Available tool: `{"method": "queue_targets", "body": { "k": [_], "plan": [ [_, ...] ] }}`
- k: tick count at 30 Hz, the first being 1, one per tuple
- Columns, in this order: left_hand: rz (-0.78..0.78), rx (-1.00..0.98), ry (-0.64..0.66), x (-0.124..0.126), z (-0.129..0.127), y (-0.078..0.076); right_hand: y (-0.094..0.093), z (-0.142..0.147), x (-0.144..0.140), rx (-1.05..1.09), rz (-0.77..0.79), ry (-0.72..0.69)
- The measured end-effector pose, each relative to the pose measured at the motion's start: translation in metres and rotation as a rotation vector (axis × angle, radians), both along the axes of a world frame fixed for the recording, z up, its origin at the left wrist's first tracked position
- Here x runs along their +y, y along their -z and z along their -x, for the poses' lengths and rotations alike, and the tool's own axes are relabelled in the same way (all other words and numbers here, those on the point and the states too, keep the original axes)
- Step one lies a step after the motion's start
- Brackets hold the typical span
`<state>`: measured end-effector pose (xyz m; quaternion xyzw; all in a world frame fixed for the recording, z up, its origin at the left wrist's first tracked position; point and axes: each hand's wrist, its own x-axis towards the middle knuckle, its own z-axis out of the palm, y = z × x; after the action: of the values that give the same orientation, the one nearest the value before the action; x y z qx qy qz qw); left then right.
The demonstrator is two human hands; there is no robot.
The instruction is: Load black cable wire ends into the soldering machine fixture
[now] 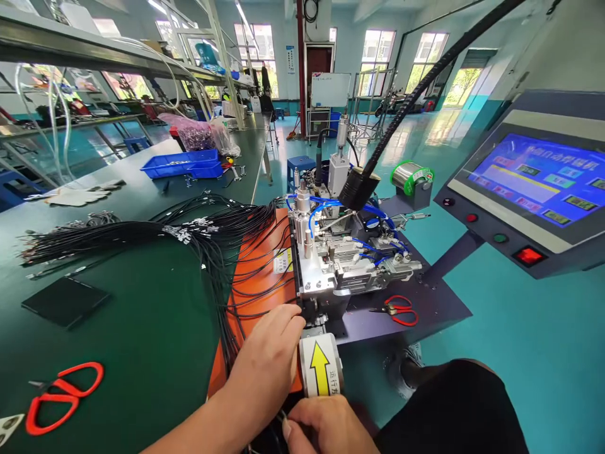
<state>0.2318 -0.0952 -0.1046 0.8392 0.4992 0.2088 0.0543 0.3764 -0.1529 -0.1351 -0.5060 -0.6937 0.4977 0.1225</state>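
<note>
Head view, from where I stand: right hand point(326, 425) pinching a dark cable point(282, 415) near the arrow-marked cylinder point(320, 366); left hand point(274, 347), apart, against the machine point(322, 274) (its grip I can't tell).

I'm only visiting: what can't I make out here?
All in the head view:
- Left hand: fingertips hidden by the hand itself; what they touch is unclear.
- Right hand: cut off by the bottom edge; whether it pinches anything is unclear.
- Arrow label: lower end covered by the right hand.
- Screen: small writing, too blurred to read.
</note>
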Motion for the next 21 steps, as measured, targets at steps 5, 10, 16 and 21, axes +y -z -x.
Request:
{"method": "queue_targets", "body": {
  "k": [5,10,16,21],
  "plan": [
    [0.169,-0.139,0.096,0.000,-0.002,-0.010,-0.016,-0.014,0.014,-0.011,-0.198,0.022],
    [0.205,-0.138,0.220,-0.004,-0.007,-0.005,-0.032,-0.036,0.030,0.027,-0.180,0.168],
    [0.347,-0.156,0.306,0.001,-0.001,-0.024,-0.032,-0.048,0.035,0.135,-0.125,0.211],
    [0.296,-0.337,0.311,0.007,-0.005,-0.007,-0.030,-0.059,0.035,0.208,-0.072,0.325]
  ]
}}
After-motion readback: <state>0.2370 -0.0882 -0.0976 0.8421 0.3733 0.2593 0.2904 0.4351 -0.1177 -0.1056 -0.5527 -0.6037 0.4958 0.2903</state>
